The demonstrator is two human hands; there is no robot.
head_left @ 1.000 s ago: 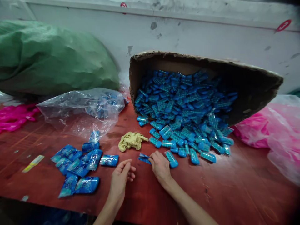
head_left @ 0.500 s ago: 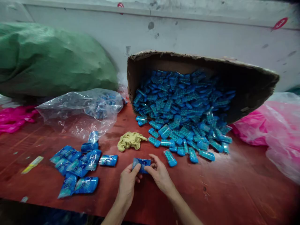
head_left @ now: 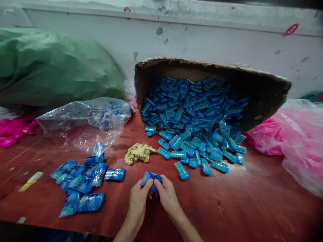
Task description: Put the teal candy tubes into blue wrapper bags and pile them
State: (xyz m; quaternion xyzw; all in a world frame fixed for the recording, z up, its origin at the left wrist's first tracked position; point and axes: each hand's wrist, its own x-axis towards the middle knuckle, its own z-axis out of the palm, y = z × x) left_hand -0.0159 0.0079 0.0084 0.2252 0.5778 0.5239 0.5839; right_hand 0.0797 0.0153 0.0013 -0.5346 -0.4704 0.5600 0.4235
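Between my two hands is a small blue printed packet (head_left: 152, 176), held just above the table near its front edge. My left hand (head_left: 139, 195) is closed on the packet's left part, thumb on top. My right hand (head_left: 166, 191) grips its right part, thumb also on top and close to the other thumb. The fingers underneath are mostly hidden. To the left lies a loose group of similar blue packets (head_left: 80, 183). Beyond my hands is a heap of small clear containers with blue ends and bluish-green beads (head_left: 191, 114), spilling from a tipped cardboard box (head_left: 214, 64).
A crumpled yellowish cloth (head_left: 139, 153) lies ahead of my hands. A clear plastic bag (head_left: 75, 117) with blue items is at left, before a big green sack (head_left: 58, 67). Pink plastic bags (head_left: 300, 134) sit at right. A yellow-and-white strip (head_left: 30, 181) lies far left.
My right hand has closed in on the packet, its fingers no longer spread, and both thumbs now sit near each other on top. The view has shifted slightly.
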